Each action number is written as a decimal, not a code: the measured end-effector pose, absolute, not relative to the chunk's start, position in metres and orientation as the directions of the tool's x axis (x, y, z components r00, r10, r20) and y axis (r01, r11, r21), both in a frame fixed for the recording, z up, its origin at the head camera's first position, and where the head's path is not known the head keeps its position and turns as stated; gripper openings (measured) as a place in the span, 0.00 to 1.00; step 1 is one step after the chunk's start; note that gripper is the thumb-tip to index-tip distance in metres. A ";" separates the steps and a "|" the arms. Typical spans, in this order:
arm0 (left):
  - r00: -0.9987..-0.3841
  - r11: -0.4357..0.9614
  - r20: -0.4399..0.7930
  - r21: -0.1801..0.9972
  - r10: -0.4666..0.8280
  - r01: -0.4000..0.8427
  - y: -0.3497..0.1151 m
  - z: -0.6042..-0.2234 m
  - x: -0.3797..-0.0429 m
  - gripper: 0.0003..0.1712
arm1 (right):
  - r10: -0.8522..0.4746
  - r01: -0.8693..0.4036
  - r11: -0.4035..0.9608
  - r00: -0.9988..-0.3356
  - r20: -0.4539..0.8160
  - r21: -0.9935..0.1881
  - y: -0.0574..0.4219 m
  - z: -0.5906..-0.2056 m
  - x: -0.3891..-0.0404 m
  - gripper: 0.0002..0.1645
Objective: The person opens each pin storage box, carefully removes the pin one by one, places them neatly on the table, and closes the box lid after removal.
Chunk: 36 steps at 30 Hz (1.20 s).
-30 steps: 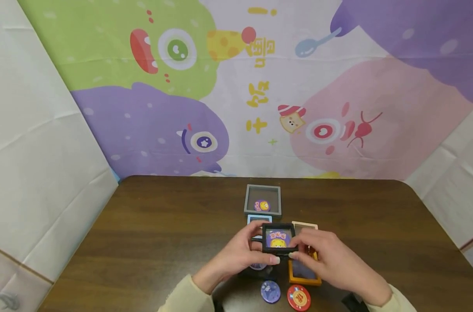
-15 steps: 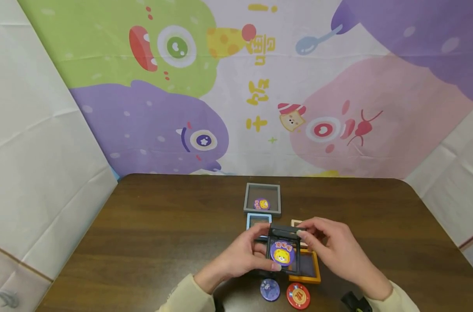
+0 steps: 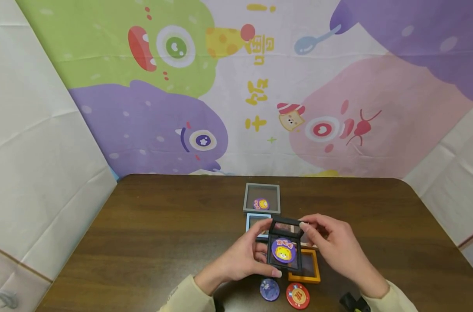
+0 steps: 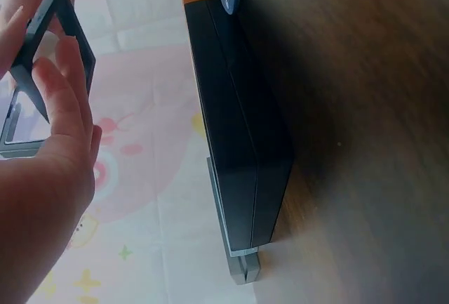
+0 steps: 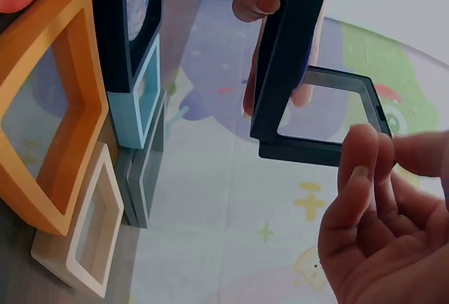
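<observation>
My left hand (image 3: 242,255) grips a small black hinged display frame (image 5: 287,51) by its left side, above the table. Its two halves are swung apart. A round purple badge (image 3: 284,250) with a yellow bear face lies in the lower half. My right hand (image 3: 337,242) pinches the free edge of the upper half between thumb and fingers, as the right wrist view also shows. Through the upper half's clear window (image 5: 330,111) the backdrop shows. Below the held frame, an orange frame (image 3: 317,268) lies on the table.
At the back stands a grey frame (image 3: 245,197) with a purple bear badge (image 3: 262,204) in it. A light blue frame (image 3: 248,223) adjoins it. A thick black frame (image 4: 231,121) and a cream frame (image 5: 105,234) lie nearby. Blue (image 3: 269,289) and red (image 3: 298,296) round badges lie in front.
The black frame's halves were together; my right hand has lifted the upper half up and away, uncovering the bear badge. My left hand has kept its grip.
</observation>
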<state>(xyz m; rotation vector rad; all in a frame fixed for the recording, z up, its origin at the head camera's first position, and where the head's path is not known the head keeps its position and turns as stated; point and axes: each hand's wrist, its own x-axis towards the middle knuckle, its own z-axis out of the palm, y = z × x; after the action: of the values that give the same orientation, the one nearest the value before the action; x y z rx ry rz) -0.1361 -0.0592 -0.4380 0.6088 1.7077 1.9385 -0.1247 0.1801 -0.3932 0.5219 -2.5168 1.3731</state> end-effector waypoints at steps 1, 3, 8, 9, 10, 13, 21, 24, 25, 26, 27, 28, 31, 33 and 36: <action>-0.793 -0.106 0.011 0.992 0.609 -0.068 -0.059 -0.438 -0.136 0.58 | -0.199 -0.409 0.473 -0.913 0.357 -0.781 0.179 -0.394 -0.124 0.06; -0.812 -0.111 0.005 0.991 0.583 -0.074 -0.058 -0.439 -0.136 0.56 | -0.199 -0.408 0.446 -0.913 0.356 -0.797 0.178 -0.395 -0.124 0.06; -0.857 -0.123 -0.010 0.989 0.516 -0.085 -0.056 -0.441 -0.137 0.53 | -0.242 -0.444 0.552 -0.895 0.374 -0.706 0.171 -0.401 -0.123 0.09; -0.862 -0.122 -0.012 0.989 0.508 -0.086 -0.056 -0.441 -0.137 0.53 | -0.258 -0.453 0.582 -0.891 0.375 -0.676 0.169 -0.402 -0.122 0.10; -0.864 -0.123 -0.015 0.988 0.504 -0.089 -0.056 -0.441 -0.136 0.53 | -0.273 -0.461 0.604 -0.886 0.374 -0.650 0.168 -0.403 -0.122 0.10; -0.867 -0.138 -0.009 0.986 0.498 -0.090 -0.055 -0.442 -0.136 0.52 | -0.312 -0.464 0.647 -0.885 0.345 -0.605 0.164 -0.407 -0.121 0.13; -0.861 -0.148 0.003 0.985 0.508 -0.084 -0.053 -0.442 -0.135 0.53 | -0.355 -0.455 0.682 -0.890 0.286 -0.572 0.161 -0.409 -0.120 0.18; -0.863 -0.152 0.010 0.985 0.506 -0.077 -0.054 -0.442 -0.135 0.54 | -0.338 -0.459 0.645 -0.888 0.311 -0.610 0.161 -0.409 -0.121 0.21; -0.862 -0.154 0.014 0.985 0.506 -0.075 -0.054 -0.442 -0.135 0.54 | -0.333 -0.463 0.629 -0.886 0.322 -0.625 0.162 -0.408 -0.121 0.22; -0.862 -0.158 0.019 0.985 0.506 -0.071 -0.054 -0.442 -0.135 0.54 | -0.327 -0.468 0.611 -0.884 0.334 -0.639 0.162 -0.407 -0.122 0.23; -0.860 -0.160 0.023 0.985 0.510 -0.069 -0.054 -0.442 -0.135 0.54 | -0.325 -0.475 0.595 -0.880 0.346 -0.649 0.163 -0.407 -0.123 0.23; -0.857 -0.162 0.024 0.984 0.515 -0.069 -0.055 -0.442 -0.135 0.54 | -0.327 -0.479 0.579 -0.878 0.350 -0.660 0.165 -0.406 -0.123 0.22; -0.853 -0.168 0.029 0.983 0.521 -0.069 -0.055 -0.442 -0.136 0.53 | -0.337 -0.487 0.544 -0.873 0.354 -0.683 0.172 -0.402 -0.127 0.17; -0.854 -0.167 0.024 0.983 0.520 -0.075 -0.055 -0.441 -0.137 0.53 | -0.364 -0.499 0.527 -0.864 0.349 -0.688 0.179 -0.399 -0.129 0.13; -0.867 -0.167 0.017 0.983 0.499 -0.076 -0.055 -0.441 -0.137 0.52 | -0.438 -0.525 0.511 -0.840 0.320 -0.681 0.191 -0.394 -0.131 0.09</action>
<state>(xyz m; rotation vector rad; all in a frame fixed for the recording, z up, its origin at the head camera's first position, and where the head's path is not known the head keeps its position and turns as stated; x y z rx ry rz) -0.1367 -0.0554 -0.4414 0.4807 1.7281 2.0883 -0.1313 0.1906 -0.3945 0.8444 -2.6366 1.2441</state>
